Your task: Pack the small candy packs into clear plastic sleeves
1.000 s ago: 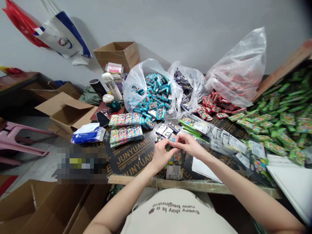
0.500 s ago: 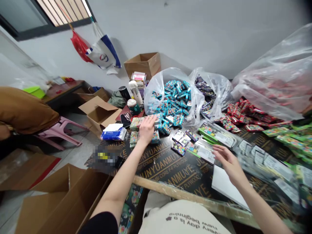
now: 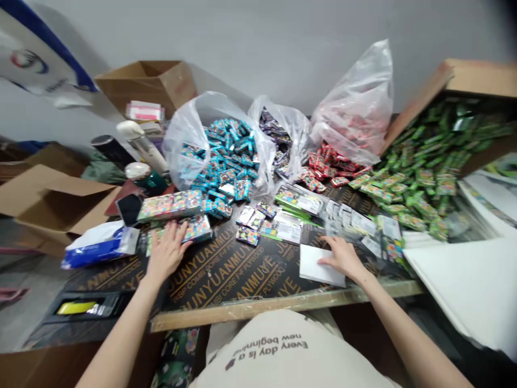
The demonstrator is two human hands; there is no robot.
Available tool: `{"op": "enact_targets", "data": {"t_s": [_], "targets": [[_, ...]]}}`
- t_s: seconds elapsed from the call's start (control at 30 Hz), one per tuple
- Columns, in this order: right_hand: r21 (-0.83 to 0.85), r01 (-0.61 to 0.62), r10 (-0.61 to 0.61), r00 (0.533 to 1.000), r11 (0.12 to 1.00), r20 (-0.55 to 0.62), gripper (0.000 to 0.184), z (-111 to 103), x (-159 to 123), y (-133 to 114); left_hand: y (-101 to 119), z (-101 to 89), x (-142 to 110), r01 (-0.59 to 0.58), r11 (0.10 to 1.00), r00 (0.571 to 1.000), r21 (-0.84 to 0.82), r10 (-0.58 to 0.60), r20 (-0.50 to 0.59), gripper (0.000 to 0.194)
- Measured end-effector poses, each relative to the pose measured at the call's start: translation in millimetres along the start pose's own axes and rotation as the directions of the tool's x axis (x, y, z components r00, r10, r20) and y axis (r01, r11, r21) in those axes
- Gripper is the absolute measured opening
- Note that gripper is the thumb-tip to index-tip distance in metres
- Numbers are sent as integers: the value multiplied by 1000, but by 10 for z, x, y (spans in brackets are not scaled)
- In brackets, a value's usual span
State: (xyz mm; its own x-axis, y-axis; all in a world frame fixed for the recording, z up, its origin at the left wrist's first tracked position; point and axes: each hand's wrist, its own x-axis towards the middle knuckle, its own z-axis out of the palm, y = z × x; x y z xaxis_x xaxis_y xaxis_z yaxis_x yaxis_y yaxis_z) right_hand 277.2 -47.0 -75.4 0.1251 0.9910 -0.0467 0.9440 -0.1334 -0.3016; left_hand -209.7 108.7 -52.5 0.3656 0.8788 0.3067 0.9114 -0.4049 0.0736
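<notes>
Right hand [image 3: 343,258] rests at the white stack [image 3: 321,267], paper or card, near the front edge of the bench [image 3: 226,264]; its thumb lies on the top surface, the fingers reach past the far edge, and the gap between them is wide, with no grip closed. Left hand [image 3: 167,250] lies with fingers loosely spread on the lower bundle [image 3: 197,229] of printed packs, touching but not wrapped around it; the upper bundle [image 3: 169,205] sits just beyond the fingertips.

As I judge it, the step in hand is settling the bundles on the left while the right hand is at the white stack. Lifting a piece from that stack calls for thumb and fingers to narrow on one edge; the left hand needs only light pressure, so the bundles stay square.

Farther out, between the hands, lie four small packs [image 3: 247,235] and a printed sleeve [image 3: 288,230]. Behind them come heaps of blue packs [image 3: 230,156], purple packs [image 3: 274,132], red packs [image 3: 331,164] and green packs [image 3: 424,161].
</notes>
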Motion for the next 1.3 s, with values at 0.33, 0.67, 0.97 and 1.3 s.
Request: {"op": "enact_targets", "data": {"t_s": [0.33, 0.67, 0.97, 1.3], "targets": [[272, 266, -187, 940, 925, -284, 20, -233, -140, -503, 1605, -209, 144, 339, 386, 941, -858, -136, 311, 42], [124, 471, -359, 796, 874, -488, 51, -200, -258, -870, 2415, -30, 110, 524, -444, 781, -727, -89, 618, 45], [520, 183, 77, 895, 834, -439, 49, -183, -136, -965, 2316, -48, 111, 480, -373, 814, -794, -147, 562, 40], [722, 152, 50, 967, 675, -250, 45, -229, -189, -1122, 2296, -41, 115, 204, 240, 926, -949, -363, 107, 34]]}}
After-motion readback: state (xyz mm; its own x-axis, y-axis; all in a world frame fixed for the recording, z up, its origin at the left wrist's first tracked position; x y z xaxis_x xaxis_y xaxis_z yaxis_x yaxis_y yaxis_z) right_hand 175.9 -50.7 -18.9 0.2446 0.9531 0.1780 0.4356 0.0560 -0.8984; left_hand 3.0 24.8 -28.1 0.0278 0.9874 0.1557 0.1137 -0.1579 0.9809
